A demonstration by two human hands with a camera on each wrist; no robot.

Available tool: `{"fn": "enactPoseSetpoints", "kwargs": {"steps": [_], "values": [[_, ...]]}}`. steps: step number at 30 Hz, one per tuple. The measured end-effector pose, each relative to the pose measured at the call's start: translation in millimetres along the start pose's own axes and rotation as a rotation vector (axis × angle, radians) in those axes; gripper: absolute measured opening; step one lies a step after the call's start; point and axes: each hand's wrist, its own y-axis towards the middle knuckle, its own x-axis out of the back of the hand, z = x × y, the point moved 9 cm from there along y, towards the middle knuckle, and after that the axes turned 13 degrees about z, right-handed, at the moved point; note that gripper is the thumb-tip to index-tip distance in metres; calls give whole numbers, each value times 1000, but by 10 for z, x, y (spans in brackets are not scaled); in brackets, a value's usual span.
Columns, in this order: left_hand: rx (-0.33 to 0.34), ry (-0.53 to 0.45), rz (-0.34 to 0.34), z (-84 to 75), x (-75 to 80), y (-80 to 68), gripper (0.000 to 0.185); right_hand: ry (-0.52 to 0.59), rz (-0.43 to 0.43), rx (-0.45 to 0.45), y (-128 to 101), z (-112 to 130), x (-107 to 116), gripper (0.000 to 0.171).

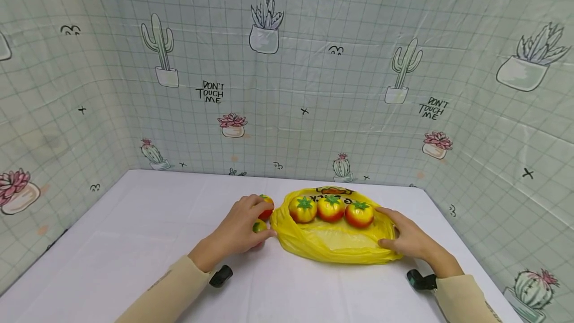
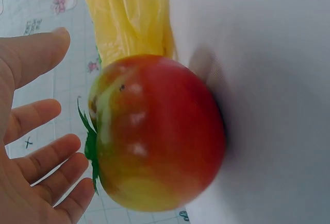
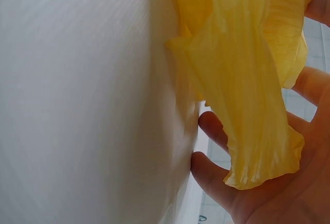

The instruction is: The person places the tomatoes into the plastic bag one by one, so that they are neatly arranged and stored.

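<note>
A yellow plastic bag [image 1: 334, 243] lies open on the white table [image 1: 134, 243] with three red-yellow tomatoes [image 1: 331, 208] in a row inside it. Two more tomatoes lie just left of the bag, one farther back [image 1: 268, 206] and one nearer [image 1: 258, 226]. My left hand [image 1: 244, 226] hovers over these two; in the left wrist view its fingers [image 2: 41, 152] are spread and stand apart from the near tomato [image 2: 160, 131]. My right hand [image 1: 405, 238] holds the bag's right edge; the right wrist view shows the bag's rim [image 3: 242, 80] lying across the palm between thumb and fingers [image 3: 216, 183].
Walls of cactus-print sheet [image 1: 287, 88] close in the table at the back and on both sides. A black wrist camera sits by each forearm [image 1: 221, 275] [image 1: 421, 279]. Bare white tabletop stretches to the left and front.
</note>
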Motion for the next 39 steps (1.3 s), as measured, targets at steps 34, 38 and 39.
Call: {"fn": "enactPoseSetpoints", "kwargs": {"steps": [34,38,39], "values": [[162,-144,105,314,-171,-185,54,-11,2,12,-2,35,13,81],[163,-153,115,308,-185,-172,54,-4,2,12,0,19,9,81],[166,-152,118,310,-192,-170,54,-1,1,8,0,10,6,81]]}}
